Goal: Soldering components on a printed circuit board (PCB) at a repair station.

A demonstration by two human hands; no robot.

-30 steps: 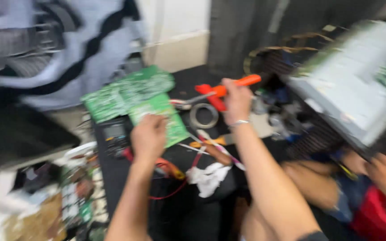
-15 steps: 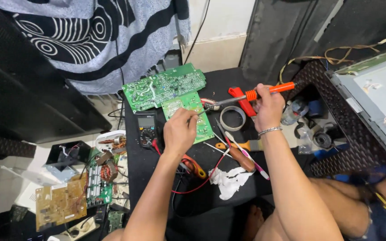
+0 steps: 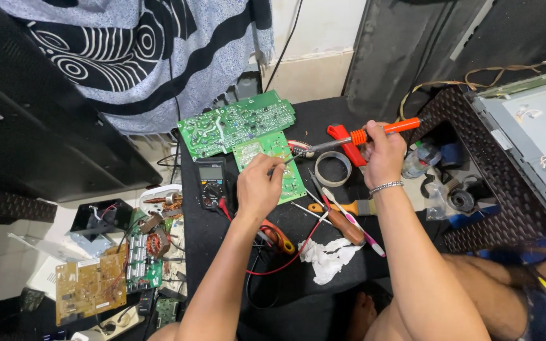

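Observation:
My right hand [image 3: 382, 155] grips an orange-handled soldering iron [image 3: 374, 134] whose metal tip points left at a small green circuit board [image 3: 269, 160] on the black mat. My left hand [image 3: 259, 187] rests on that board and pinches a thin wire or strand of solder near the iron's tip. A larger green circuit board [image 3: 235, 123] lies just behind it. A wrist chain sits on my right wrist.
A black multimeter [image 3: 211, 182] with red and black leads lies left of the board. A tape roll [image 3: 333, 168], red tool [image 3: 346, 144], brush, screwdrivers and white tissue [image 3: 327, 257] litter the mat. More boards [image 3: 91, 285] lie on the floor at left. A metal chassis [image 3: 532, 136] stands at right.
The view has steadied and come closer. Both hands stay at the small board, with the iron's tip still at its right edge.

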